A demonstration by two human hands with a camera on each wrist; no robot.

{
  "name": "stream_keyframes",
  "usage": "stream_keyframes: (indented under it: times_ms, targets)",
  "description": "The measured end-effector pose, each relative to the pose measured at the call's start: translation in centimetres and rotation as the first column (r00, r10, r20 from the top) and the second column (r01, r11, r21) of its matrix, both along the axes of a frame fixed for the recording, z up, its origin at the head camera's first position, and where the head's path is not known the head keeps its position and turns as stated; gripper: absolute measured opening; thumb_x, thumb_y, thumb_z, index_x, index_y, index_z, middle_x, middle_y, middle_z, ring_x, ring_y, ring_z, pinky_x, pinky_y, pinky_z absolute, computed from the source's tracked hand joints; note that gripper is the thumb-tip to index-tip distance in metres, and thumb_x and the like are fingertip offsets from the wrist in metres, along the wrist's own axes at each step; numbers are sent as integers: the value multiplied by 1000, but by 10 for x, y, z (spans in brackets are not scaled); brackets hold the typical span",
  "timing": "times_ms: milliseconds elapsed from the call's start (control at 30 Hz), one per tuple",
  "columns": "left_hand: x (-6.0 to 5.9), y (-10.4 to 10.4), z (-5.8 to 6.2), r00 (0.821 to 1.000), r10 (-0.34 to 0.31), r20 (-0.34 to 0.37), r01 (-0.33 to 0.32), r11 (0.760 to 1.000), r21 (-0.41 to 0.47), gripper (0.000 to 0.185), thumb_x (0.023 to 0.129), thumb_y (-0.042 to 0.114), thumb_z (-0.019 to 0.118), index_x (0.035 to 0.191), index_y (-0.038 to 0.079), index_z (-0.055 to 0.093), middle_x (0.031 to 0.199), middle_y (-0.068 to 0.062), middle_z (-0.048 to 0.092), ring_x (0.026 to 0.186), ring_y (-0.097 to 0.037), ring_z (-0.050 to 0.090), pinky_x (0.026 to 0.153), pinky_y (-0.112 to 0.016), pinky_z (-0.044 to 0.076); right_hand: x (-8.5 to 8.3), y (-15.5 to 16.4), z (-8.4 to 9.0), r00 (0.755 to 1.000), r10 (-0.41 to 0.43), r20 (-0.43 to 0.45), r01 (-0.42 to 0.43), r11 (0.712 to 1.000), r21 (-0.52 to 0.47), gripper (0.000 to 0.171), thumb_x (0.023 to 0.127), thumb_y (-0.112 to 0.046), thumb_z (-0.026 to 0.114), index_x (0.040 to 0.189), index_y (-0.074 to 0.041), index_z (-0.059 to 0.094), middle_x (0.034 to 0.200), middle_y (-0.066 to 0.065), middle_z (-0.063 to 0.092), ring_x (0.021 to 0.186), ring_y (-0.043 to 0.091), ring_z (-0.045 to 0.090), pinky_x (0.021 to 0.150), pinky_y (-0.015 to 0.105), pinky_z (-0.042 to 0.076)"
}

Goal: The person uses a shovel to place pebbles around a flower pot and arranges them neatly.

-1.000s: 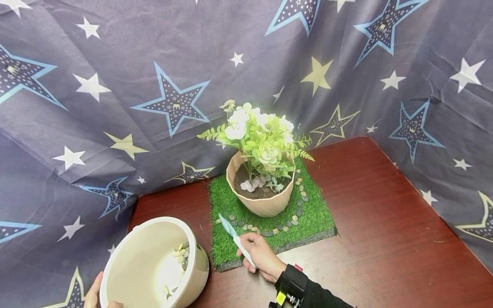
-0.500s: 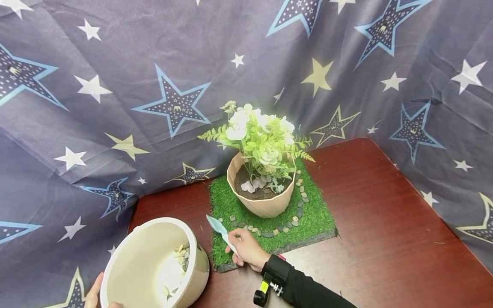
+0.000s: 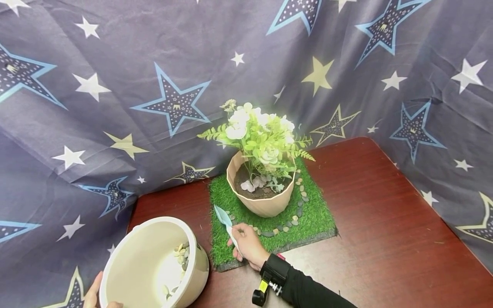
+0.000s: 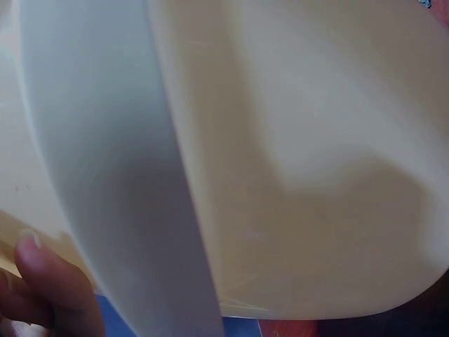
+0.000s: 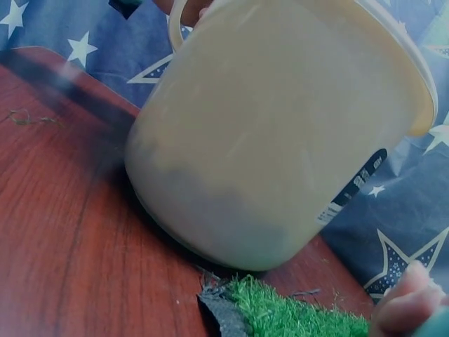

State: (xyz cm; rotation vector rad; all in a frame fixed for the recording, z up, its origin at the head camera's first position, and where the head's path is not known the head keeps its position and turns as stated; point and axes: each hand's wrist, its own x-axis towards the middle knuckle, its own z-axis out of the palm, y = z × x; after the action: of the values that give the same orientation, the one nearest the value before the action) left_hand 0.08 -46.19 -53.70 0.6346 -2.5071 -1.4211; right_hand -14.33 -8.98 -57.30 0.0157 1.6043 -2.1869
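A small garden trowel with a pale blue blade and white handle is in my right hand, which grips it by the handle. Its blade is over the left part of the green turf mat, near the left end of the curved pebble row. My left hand, partly cut off by the frame, holds the rim of a cream bucket. The bucket leans over with its mouth toward me. Several pebbles lie inside it. In the left wrist view, curled fingers show beside the rim.
On the mat stands a ribbed beige pot with soil, white flowers and green leaves. A dark red wooden table lies under everything. Star-printed grey-blue cloth hangs behind and at the sides.
My right hand swings the trowel left past the mat's edge, then back over the turf and slightly away from me. The left hand and bucket barely change.
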Motion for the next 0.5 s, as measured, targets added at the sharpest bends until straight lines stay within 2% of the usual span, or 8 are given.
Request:
stream_keyframes:
  times_ms: [67, 200, 233, 300, 367, 400, 467, 500]
  targets:
    - [1, -2, -2, 999, -25, -37, 26, 998, 53, 110, 78, -19, 59, 167, 31, 16, 101, 51, 39, 85, 16, 55, 67, -6, 51, 2, 0, 2, 1000, -14, -2, 14, 1000, 5, 33, 109, -15, 44, 131, 9, 51, 91, 22, 67, 45, 7, 49, 36, 18, 37]
    - [2, -4, -5, 998, -35, -44, 35, 999, 1, 111, 79, -18, 60, 167, 33, 15, 103, 50, 36, 85, 17, 54, 68, -4, 49, 5, -1, 5, 999, -35, -2, 35, 999, 25, 34, 109, -14, 44, 134, 9, 50, 93, 25, 67, 45, 8, 50, 36, 19, 38]
    - [2, -4, -5, 997, -42, -70, 43, 999, 18, 111, 78, -20, 60, 166, 33, 17, 102, 51, 37, 85, 17, 55, 68, -4, 49, 5, -1, 5, 999, -37, -5, 37, 999, 28, 34, 109, -13, 44, 134, 9, 49, 93, 25, 67, 45, 8, 50, 37, 19, 38]
    - [2, -3, -6, 996, -42, -76, 41, 999, -15, 111, 79, -20, 60, 166, 35, 19, 102, 51, 36, 85, 17, 54, 68, -4, 49, 6, 0, 6, 999, -45, -5, 45, 998, 33, 34, 109, -13, 44, 134, 9, 49, 93, 26, 67, 45, 8, 50, 37, 19, 38]
    - [2, -4, -7, 994, -61, -90, 63, 998, 18, 111, 78, -21, 59, 166, 32, 18, 99, 52, 38, 85, 16, 55, 68, -5, 50, 6, 1, 6, 999, -47, -8, 47, 998, 38, 34, 109, -14, 44, 133, 9, 49, 93, 25, 68, 45, 8, 50, 37, 19, 38]
    - [2, -6, -8, 994, -76, -80, 77, 997, 3, 111, 78, -20, 59, 167, 30, 15, 100, 52, 37, 86, 17, 55, 68, -4, 50, 6, 1, 7, 999, -43, -10, 43, 998, 40, 34, 109, -14, 44, 133, 8, 50, 92, 24, 68, 45, 8, 50, 36, 19, 38]
    - [-1, -11, -9, 989, -126, -75, 130, 991, 41, 111, 79, -20, 58, 168, 25, 9, 100, 52, 38, 88, 17, 55, 69, -5, 50, 7, 4, 9, 999, -23, -23, 25, 999, 46, 34, 109, -15, 45, 134, 7, 51, 90, 20, 68, 45, 8, 50, 36, 20, 38]
    - [-2, -14, -10, 985, -156, -80, 162, 984, 74, 112, 78, -21, 57, 168, 27, 8, 100, 52, 39, 89, 17, 55, 69, -5, 50, 7, 5, 10, 999, -7, -36, 9, 999, 51, 34, 109, -16, 46, 134, 6, 52, 90, 19, 68, 44, 8, 50, 36, 20, 37]
